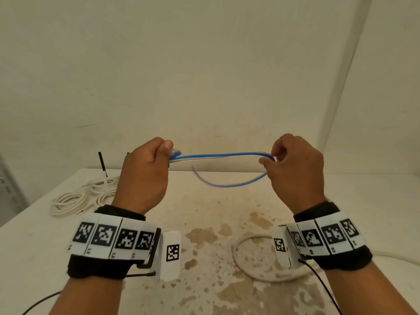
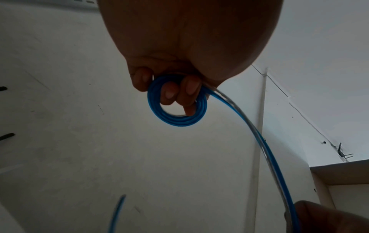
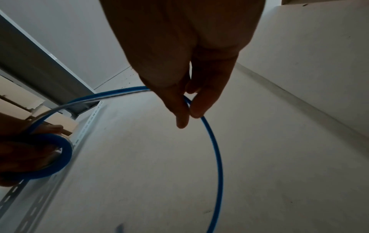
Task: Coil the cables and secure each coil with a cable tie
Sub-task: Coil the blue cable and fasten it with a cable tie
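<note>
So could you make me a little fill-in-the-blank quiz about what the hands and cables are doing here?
1. The left hand grips a small coil of ____ cable.
2. The right hand pinches the same cable between thumb and ____.
3. The coiled cables lying on the table beside the left wrist are ____ in colour.

Missing words: blue; finger; white

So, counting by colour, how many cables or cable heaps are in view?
Blue cable: 1, held between left hand and right hand
White heap: 1, coiled, far left
Loose white cable: 1, below the right wrist
Total: 3
</note>
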